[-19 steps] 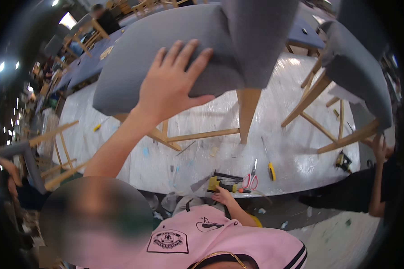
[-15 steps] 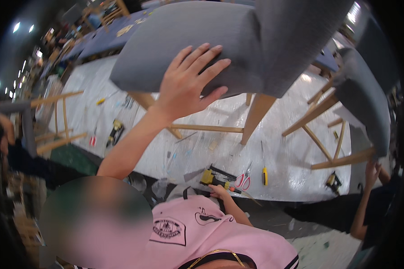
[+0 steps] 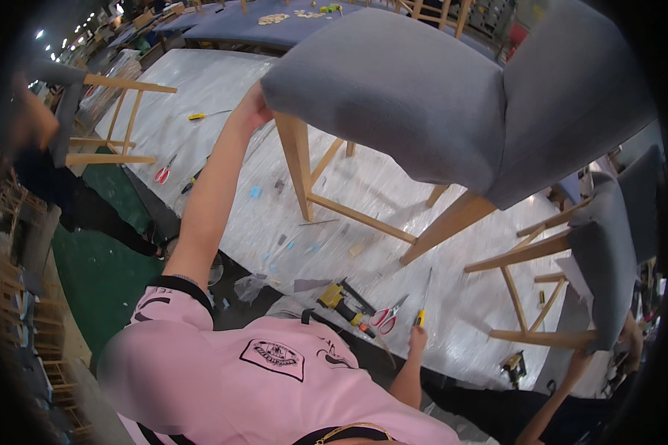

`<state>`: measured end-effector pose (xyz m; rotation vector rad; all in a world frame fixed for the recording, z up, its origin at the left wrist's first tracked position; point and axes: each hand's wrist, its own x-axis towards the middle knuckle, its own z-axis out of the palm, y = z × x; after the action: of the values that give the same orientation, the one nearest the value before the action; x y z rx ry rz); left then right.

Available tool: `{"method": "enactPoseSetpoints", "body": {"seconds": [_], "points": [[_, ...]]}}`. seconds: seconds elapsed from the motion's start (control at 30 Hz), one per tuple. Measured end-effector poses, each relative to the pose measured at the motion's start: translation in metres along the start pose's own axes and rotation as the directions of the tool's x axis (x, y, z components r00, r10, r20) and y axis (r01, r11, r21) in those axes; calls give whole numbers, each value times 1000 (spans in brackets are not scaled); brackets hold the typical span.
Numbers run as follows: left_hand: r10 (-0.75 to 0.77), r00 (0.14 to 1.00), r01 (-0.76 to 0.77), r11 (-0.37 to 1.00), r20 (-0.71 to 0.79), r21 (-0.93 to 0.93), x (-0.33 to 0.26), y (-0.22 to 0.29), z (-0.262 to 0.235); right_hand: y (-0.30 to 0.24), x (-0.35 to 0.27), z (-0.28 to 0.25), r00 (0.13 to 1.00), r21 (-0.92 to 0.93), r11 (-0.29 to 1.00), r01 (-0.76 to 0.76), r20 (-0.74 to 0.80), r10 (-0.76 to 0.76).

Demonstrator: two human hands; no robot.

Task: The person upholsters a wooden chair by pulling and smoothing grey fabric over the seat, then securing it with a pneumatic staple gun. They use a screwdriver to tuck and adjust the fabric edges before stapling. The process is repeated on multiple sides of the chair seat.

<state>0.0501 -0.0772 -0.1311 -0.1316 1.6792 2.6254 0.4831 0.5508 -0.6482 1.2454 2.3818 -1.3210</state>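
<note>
Chair [image 3: 423, 89], grey-cushioned with wooden legs, hangs tilted above the plastic-covered table [image 3: 200, 96], filling the view from 11 to 2 o'clock. The left hand [image 3: 251, 111] grips the seat's edge at its 9 o'clock side, fingers hidden behind the cushion. The right hand [image 3: 418, 340] rests at the table's near edge, at 6 o'clock from the chair; I cannot tell how far it is open. Just beside it lie a screwdriver [image 3: 423, 297], red scissors [image 3: 386, 317] and a yellow tool [image 3: 334, 295]. Another chair [image 3: 608, 259] stands at 4 o'clock.
</note>
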Motion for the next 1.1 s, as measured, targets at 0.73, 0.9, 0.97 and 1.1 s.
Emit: {"method": "enactPoseSetpoints", "body": {"seconds": [0.73,0.9,0.97,1.1], "points": [[-77,997,77,997,-5,31,62,-87,-38,-73,-16,26,942,-345,902,-258,-299,155],[-22,998,28,994,-58,110,54,-54,-54,-95,-7,44,958,-430,868,-248,-241,154],[-18,998,26,990,-58,137,57,-50,-49,-99,-8,46,945,-407,864,-295,-258,201],[-13,998,23,984,-59,175,61,-44,-44,-101,-12,44,955,-362,896,-259,-232,183]]}}
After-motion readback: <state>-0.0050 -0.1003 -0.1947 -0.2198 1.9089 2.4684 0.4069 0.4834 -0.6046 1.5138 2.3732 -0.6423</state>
